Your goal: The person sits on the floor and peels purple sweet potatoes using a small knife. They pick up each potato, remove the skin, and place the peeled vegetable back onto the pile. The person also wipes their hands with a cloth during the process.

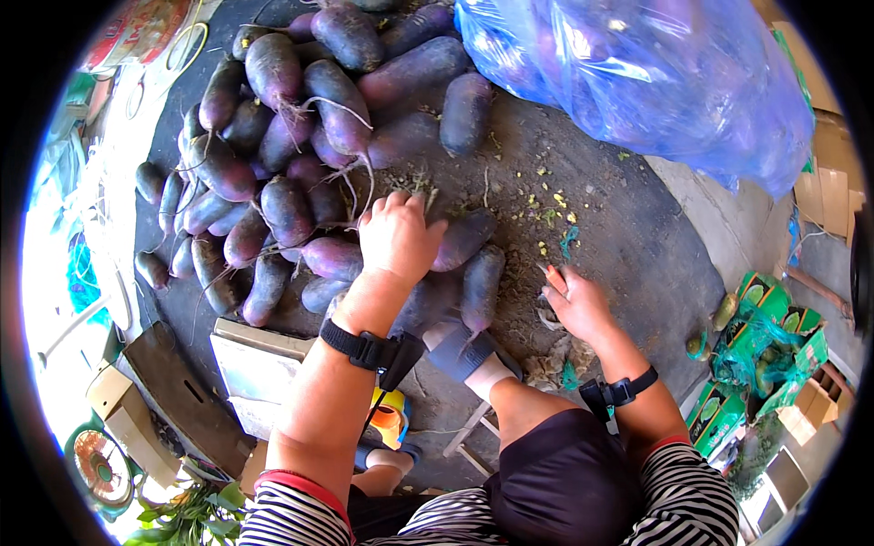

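A heap of dark purple radishes (280, 205), many with long thin roots, lies on a dark ground sheet before me. My left hand (399, 235) is over the heap's right side, back of the hand up, fingers curled near some trimmed green stems; whether it grips anything is hidden. To its right lies a purple radish (466, 239), with another one (483, 286) just below, near my foot. My right hand (579, 304) is shut on a small knife with an orange handle (556, 280), its short blade pointing up and left.
A large blue plastic bag (635, 82) filled with radishes stands at the upper right. Yellow-green scraps (556, 198) and soil lie on the dark sheet (635, 232). Green cartons (765, 307) are at the right. A white box (252, 368) and brown cardboard (184, 396) stand at the lower left.
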Available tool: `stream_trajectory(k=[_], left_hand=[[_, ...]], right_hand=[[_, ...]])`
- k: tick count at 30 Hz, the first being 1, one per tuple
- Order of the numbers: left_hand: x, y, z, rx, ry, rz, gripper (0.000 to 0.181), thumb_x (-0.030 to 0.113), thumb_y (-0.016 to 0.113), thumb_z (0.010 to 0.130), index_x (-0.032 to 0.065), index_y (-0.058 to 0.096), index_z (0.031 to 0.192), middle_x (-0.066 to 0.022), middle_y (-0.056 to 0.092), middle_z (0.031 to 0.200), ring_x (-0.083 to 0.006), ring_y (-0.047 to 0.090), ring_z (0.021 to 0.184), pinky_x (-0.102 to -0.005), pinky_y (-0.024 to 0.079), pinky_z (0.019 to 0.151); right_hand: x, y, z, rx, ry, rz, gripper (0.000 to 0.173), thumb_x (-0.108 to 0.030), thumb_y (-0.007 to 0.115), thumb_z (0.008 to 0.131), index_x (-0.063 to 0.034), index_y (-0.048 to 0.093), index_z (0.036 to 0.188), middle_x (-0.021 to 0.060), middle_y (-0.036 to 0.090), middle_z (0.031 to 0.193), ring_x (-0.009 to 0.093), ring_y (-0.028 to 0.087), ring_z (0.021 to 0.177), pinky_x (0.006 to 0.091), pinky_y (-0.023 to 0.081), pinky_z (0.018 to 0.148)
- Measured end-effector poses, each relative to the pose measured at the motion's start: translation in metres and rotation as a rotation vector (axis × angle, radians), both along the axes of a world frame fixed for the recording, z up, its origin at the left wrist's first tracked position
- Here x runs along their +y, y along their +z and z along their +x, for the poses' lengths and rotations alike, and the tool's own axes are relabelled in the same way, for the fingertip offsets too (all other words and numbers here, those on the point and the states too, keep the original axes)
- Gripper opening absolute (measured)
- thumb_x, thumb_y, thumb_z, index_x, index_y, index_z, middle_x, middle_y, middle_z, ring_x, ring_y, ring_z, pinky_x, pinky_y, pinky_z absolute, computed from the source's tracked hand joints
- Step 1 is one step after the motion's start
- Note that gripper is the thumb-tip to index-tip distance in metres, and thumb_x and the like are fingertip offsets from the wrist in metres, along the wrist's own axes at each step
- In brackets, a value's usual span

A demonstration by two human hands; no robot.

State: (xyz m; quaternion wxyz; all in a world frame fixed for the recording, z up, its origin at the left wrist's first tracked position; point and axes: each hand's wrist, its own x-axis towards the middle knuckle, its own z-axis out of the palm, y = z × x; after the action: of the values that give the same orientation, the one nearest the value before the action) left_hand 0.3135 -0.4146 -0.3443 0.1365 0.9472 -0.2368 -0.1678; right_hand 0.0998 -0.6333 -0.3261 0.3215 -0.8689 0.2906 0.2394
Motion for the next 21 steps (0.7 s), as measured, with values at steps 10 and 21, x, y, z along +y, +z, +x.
stream_trajectory(k=[10,21], left_hand=[[0.014,-0.027,0.100,0.345,1.214,-0.738,0.082,0.051,0.084,0.077,-0.0063,0.055,0.128,-0.0227,0.062,0.129,-0.0296,0.063,0.114,-0.0408,0.050,0.098],[0.033,0.007,0.120,0.906,0.948,-0.688,0.065,0.054,0.076,0.087,0.0009,0.064,0.123,-0.0106,0.072,0.109,-0.0260,0.069,0.093,-0.0395,0.056,0.082]], right_hand=[[0.011,-0.001,0.008,-0.143,-0.125,0.148,0.031,-0.026,0.071,0.092,-0.0044,0.065,0.114,0.0223,0.073,0.094,0.043,0.071,0.092,0.0449,0.056,0.077],[0.027,-0.003,0.019,-0.128,-0.413,0.511,0.024,-0.015,0.071,0.095,-0.0019,0.065,0.113,0.0040,0.070,0.091,0.014,0.066,0.079,0.0312,0.055,0.073]])
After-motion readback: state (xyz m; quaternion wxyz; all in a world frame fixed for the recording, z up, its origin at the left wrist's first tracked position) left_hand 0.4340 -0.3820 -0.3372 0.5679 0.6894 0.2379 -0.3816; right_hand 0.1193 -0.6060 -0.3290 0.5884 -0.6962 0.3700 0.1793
